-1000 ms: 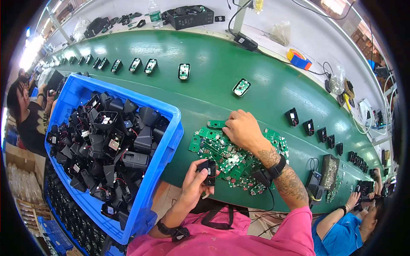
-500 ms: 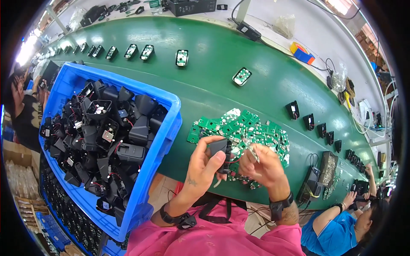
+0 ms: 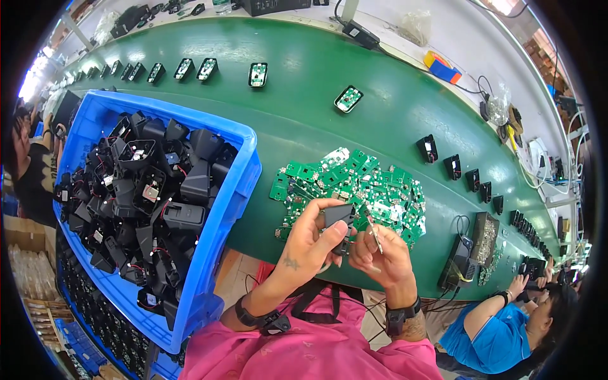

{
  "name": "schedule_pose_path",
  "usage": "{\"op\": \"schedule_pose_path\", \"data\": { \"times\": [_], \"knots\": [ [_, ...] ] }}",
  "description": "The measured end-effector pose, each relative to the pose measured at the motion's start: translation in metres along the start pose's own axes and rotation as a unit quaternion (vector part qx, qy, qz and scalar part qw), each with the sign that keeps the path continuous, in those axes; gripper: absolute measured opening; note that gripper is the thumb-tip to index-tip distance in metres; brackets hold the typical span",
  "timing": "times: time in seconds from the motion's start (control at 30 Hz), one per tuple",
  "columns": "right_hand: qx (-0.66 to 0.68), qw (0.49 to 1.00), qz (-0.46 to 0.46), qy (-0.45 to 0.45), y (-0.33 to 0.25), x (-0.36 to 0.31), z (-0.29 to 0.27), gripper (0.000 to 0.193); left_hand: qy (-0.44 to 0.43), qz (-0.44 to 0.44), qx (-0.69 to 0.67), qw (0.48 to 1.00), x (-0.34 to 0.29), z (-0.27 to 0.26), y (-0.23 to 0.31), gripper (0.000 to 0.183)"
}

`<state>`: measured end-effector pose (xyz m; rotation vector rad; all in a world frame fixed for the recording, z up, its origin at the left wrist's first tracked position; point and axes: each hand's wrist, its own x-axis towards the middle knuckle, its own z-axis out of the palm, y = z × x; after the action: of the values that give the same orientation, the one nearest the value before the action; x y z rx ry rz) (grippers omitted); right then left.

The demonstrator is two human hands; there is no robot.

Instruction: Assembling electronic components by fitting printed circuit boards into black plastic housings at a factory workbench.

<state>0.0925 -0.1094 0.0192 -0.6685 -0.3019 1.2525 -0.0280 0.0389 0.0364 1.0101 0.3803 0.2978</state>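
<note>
My left hand [image 3: 308, 246] is closed around a black plastic housing [image 3: 338, 217], thumb pressed on its near side. Close beside it, my right hand [image 3: 387, 258] pinches a thin circuit board [image 3: 374, 232], seen almost edge-on and tilted upward. A bit of red wire shows between the housing and my right fingers; its ends are hidden. Both hands are above the near edge of the green table [image 3: 297, 133], just in front of a heap of green circuit boards [image 3: 361, 180].
A blue crate [image 3: 244, 166] full of black housings stands at my left. Housings with boards [image 3: 258, 75] line the far left; black housings [image 3: 452, 167] line the right. A power adapter [image 3: 457, 261] and metal tray [image 3: 485, 237] sit right. Co-workers are at both sides.
My right hand has turned a little, and the board in it now points more upright. The housing has shifted slightly right in my left hand. The whole view has moved slightly.
</note>
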Motion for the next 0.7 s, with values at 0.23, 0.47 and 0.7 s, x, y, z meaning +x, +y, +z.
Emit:
{"op": "schedule_pose_path", "data": {
  "times": [0.23, 0.47, 0.7],
  "knots": [
    [-0.082, 0.997, 0.009, 0.002, 0.001, -0.008, 0.004, 0.031, 0.023, -0.030, -0.062, 0.997, 0.004, -0.003, -0.008, 0.042],
    [-0.206, 0.978, 0.003, 0.025, 0.000, -0.017, -0.004, 0.030, 0.012, -0.082, -0.142, 0.986, 0.009, -0.005, -0.008, 0.038],
    [-0.263, 0.964, -0.008, 0.034, -0.006, -0.017, -0.003, 0.028, 0.011, -0.103, -0.163, 0.981, 0.012, -0.005, -0.012, 0.039]
  ]
}}
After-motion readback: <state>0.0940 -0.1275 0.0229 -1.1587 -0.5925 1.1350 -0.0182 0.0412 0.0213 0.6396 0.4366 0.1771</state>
